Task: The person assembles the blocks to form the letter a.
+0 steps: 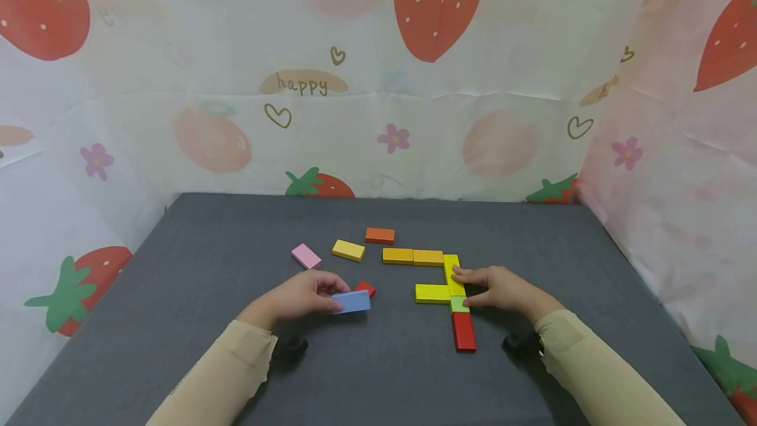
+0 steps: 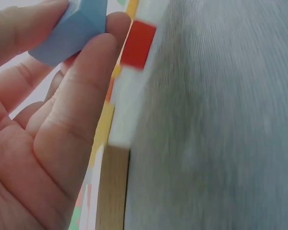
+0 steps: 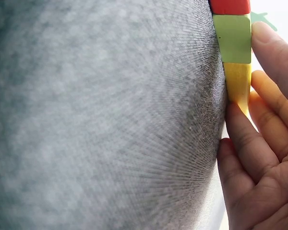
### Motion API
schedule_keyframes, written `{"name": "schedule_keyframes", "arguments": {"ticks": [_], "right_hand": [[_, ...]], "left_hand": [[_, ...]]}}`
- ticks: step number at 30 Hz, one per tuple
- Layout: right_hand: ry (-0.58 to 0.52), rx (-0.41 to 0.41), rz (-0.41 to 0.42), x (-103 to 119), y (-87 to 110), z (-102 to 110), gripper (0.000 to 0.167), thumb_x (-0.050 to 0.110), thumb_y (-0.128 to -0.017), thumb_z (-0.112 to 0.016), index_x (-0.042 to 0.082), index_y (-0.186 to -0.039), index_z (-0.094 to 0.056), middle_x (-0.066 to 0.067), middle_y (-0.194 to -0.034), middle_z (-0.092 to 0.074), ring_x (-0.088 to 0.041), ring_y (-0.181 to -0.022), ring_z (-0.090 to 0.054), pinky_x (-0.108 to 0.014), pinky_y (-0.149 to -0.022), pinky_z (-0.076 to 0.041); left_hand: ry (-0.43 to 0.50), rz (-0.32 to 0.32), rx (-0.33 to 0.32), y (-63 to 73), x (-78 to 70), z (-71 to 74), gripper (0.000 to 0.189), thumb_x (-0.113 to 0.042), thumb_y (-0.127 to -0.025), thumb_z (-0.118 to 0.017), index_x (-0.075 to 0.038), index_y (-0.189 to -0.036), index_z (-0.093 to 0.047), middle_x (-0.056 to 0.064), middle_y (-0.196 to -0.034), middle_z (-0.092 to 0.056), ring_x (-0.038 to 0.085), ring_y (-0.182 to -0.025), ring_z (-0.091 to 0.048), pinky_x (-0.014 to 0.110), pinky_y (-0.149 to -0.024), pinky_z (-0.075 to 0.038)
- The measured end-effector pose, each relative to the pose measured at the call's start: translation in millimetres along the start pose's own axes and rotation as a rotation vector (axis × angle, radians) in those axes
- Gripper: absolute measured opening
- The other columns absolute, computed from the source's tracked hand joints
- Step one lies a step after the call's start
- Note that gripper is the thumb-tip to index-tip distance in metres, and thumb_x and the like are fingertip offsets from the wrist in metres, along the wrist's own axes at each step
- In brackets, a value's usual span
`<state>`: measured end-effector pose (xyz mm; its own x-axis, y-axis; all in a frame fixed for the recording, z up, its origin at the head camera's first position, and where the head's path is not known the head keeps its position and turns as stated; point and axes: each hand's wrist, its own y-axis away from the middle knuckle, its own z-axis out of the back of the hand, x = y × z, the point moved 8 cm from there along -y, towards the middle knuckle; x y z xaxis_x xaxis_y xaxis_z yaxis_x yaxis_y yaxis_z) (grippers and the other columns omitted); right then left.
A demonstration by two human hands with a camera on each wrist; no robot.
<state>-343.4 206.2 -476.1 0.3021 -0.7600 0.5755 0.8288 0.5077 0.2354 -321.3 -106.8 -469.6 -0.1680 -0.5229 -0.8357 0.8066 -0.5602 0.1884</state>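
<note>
the left hand pinches the blue block by its left end, off the table. its long axis runs roughly sideways, free end towards the touching yellow block and green block, well apart. the right hand is nearer those, finger and thumb spread, touching both.
</note>
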Motion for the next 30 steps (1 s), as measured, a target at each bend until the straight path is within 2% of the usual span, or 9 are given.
{"name": "schedule_keyframes", "arguments": {"ticks": [6,11,18,22,30], "right_hand": [[0.005,-0.001,0.018,0,0.3,0,0.062,0.041,-0.077,-0.069,0.023,-0.133,-0.048,0.003,-0.142,-0.038,-0.027,-0.132,-0.032,-0.047,-0.102,-0.030],[0.002,0.003,0.025,2,0.6,0,0.063,0.040,-0.077,-0.069,0.022,-0.133,-0.048,0.002,-0.142,-0.038,-0.028,-0.132,-0.032,-0.048,-0.102,-0.029],[0.007,0.002,0.028,3,1.4,1,0.062,0.038,-0.077,-0.069,0.021,-0.133,-0.048,0.002,-0.142,-0.038,-0.028,-0.132,-0.031,-0.048,-0.102,-0.029],[0.008,0.002,0.039,5,2.0,1,0.062,0.039,-0.077,-0.069,0.020,-0.133,-0.048,0.001,-0.142,-0.038,-0.028,-0.132,-0.032,-0.048,-0.102,-0.029],[0.003,0.003,0.041,5,2.5,2,0.062,0.038,-0.078,-0.069,0.020,-0.133,-0.047,0.001,-0.142,-0.037,-0.028,-0.132,-0.031,-0.048,-0.102,-0.029]], "left_hand": [[0.004,-0.021,0.028,-14.6,-11.8,-15.8,0.019,-0.022,-0.081,-0.069,-0.018,-0.100,-0.067,-0.001,-0.087,-0.063,0.016,-0.077,-0.055,0.029,-0.068,-0.046],[0.056,-0.025,0.045,-25.4,-20.3,-29.6,0.019,-0.018,-0.082,-0.068,-0.015,-0.101,-0.068,-0.001,-0.091,-0.064,0.015,-0.078,-0.056,0.028,-0.070,-0.047],[0.011,-0.008,0.041,-39.2,-28.4,-43.0,0.013,-0.019,-0.082,-0.068,-0.020,-0.096,-0.068,-0.002,-0.084,-0.063,0.017,-0.078,-0.054,0.029,-0.069,-0.046],[0.013,0.022,0.011,-44.5,-29.9,-45.3,0.013,-0.019,-0.082,-0.068,-0.018,-0.095,-0.069,-0.001,-0.083,-0.062,0.017,-0.076,-0.054,0.029,-0.067,-0.045],[0.056,0.134,-0.065,-52.8,-23.6,-39.8,0.017,-0.020,-0.082,-0.068,-0.017,-0.099,-0.068,-0.001,-0.089,-0.062,0.017,-0.078,-0.057,0.029,-0.072,-0.049]]}}
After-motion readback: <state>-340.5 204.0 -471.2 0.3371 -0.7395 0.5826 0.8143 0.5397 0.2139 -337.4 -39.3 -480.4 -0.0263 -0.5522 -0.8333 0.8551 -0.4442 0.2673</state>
